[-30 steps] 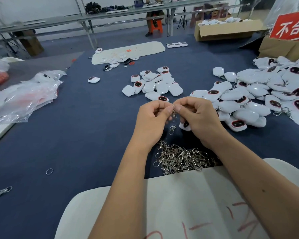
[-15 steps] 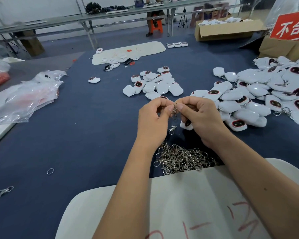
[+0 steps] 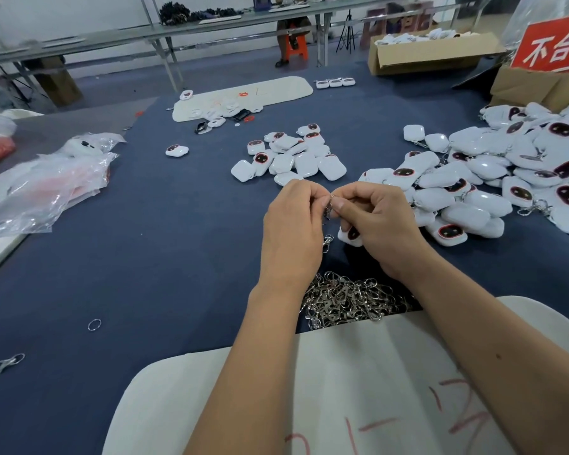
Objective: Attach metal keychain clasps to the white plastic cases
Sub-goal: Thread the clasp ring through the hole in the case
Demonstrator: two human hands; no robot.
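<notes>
My left hand and my right hand meet above the blue table, fingertips pinching a metal keychain clasp that dangles between them. A white plastic case with a dark oval face sits in my right hand, mostly hidden by the fingers. A heap of loose metal clasps lies just below the hands. One small pile of white cases lies beyond the hands. A large pile of cases, some with clasps on them, is at the right.
A white board with red marks lies under my forearms. Clear plastic bags sit at the left. A loose ring and a stray clasp lie near left. Cardboard boxes and a red sign stand at the back right.
Both hands have risen slightly with the clasp and case. The pinch at the fingertips looks tighter; the piles have not moved.
</notes>
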